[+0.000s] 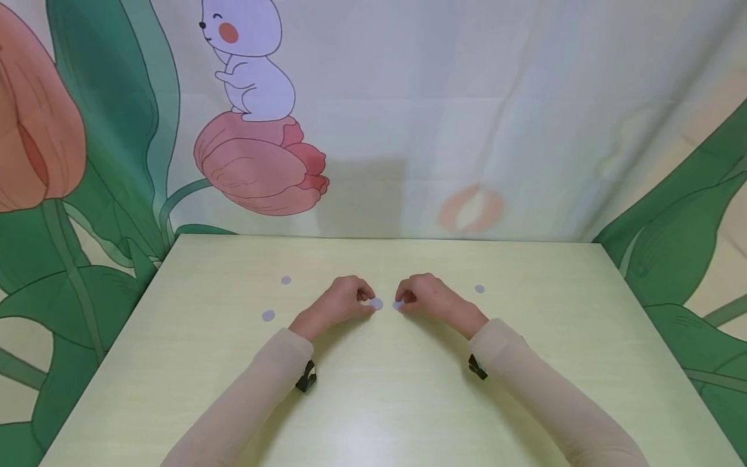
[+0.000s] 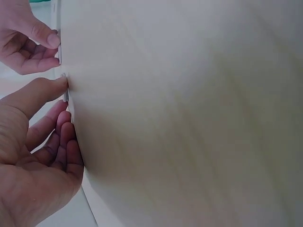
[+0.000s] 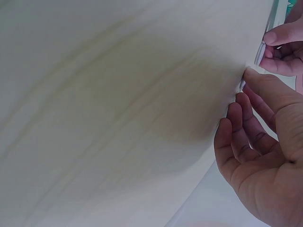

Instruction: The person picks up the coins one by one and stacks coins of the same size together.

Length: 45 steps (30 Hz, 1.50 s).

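Near the middle of the table, my left hand (image 1: 345, 299) pinches a small pale lilac disc (image 1: 377, 303) between thumb and fingertips. Facing it, my right hand (image 1: 430, 297) pinches a similar disc (image 1: 398, 305), partly covered by the fingers. A narrow gap separates the two discs, which are at or just above the tabletop. Seen edge-on in the left wrist view, the left disc (image 2: 65, 90) looks thin and flat. In the right wrist view, the right thumb and fingers hide most of the right disc.
Two more lilac discs, one farther back (image 1: 286, 280) and one nearer (image 1: 268, 316), lie left of the left hand. Another disc (image 1: 480, 288) lies beyond the right wrist. Behind the pale wooden table (image 1: 373, 395) hangs a printed curtain (image 1: 373, 97) with tulips and a white animal.
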Each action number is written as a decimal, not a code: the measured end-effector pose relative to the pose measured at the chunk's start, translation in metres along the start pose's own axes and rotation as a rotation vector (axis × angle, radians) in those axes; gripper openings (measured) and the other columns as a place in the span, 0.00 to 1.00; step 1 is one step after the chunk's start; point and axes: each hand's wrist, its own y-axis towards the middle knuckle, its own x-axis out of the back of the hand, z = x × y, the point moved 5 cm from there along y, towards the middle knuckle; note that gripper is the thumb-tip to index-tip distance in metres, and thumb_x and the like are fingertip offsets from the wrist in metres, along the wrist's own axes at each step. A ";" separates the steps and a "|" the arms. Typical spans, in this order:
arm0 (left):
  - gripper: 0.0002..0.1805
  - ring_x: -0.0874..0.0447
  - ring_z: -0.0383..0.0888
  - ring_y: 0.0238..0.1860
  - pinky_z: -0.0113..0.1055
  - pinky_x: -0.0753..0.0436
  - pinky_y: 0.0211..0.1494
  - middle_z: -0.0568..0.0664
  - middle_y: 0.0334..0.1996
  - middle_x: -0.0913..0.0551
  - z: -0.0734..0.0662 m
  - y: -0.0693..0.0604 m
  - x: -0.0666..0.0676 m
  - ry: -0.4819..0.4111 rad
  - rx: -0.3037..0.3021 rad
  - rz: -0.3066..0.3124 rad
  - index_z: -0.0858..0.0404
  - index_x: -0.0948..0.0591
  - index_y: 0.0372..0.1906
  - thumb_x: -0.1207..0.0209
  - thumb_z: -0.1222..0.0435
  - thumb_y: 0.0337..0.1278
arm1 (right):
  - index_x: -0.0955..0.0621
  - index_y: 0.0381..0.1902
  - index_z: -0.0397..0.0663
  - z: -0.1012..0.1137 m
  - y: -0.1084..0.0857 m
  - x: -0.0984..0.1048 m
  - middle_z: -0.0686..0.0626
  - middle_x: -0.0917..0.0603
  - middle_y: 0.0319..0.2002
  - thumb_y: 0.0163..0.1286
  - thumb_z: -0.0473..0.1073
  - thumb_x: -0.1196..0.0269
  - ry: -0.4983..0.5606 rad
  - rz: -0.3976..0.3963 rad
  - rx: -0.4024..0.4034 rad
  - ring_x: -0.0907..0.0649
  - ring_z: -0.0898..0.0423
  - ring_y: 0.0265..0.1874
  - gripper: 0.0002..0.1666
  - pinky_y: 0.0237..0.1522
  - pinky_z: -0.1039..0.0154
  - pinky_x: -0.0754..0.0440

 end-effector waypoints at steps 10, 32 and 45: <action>0.25 0.20 0.57 0.54 0.48 0.21 0.59 0.61 0.55 0.21 -0.001 -0.030 0.031 -0.046 -0.085 -0.023 0.69 0.21 0.60 0.29 0.67 0.58 | 0.13 0.40 0.47 0.002 0.000 -0.002 0.55 0.17 0.30 0.67 0.40 0.29 0.021 0.007 0.008 0.22 0.61 0.31 0.06 0.39 0.66 0.21; 0.22 0.21 0.60 0.47 0.50 0.19 0.49 0.66 0.48 0.20 0.076 -0.128 0.110 0.089 0.063 -0.221 0.74 0.22 0.57 0.33 0.71 0.60 | 0.13 0.41 0.44 0.005 -0.005 0.004 0.54 0.18 0.30 0.66 0.37 0.29 0.028 -0.016 -0.011 0.22 0.59 0.32 0.06 0.40 0.65 0.20; 0.18 0.24 0.54 0.41 0.45 0.20 0.45 0.60 0.40 0.20 0.106 -0.127 0.099 0.138 0.161 -0.167 0.74 0.18 0.49 0.29 0.68 0.58 | 0.13 0.41 0.45 0.006 -0.005 0.004 0.53 0.17 0.32 0.67 0.37 0.29 0.035 0.004 -0.021 0.22 0.58 0.33 0.06 0.41 0.65 0.21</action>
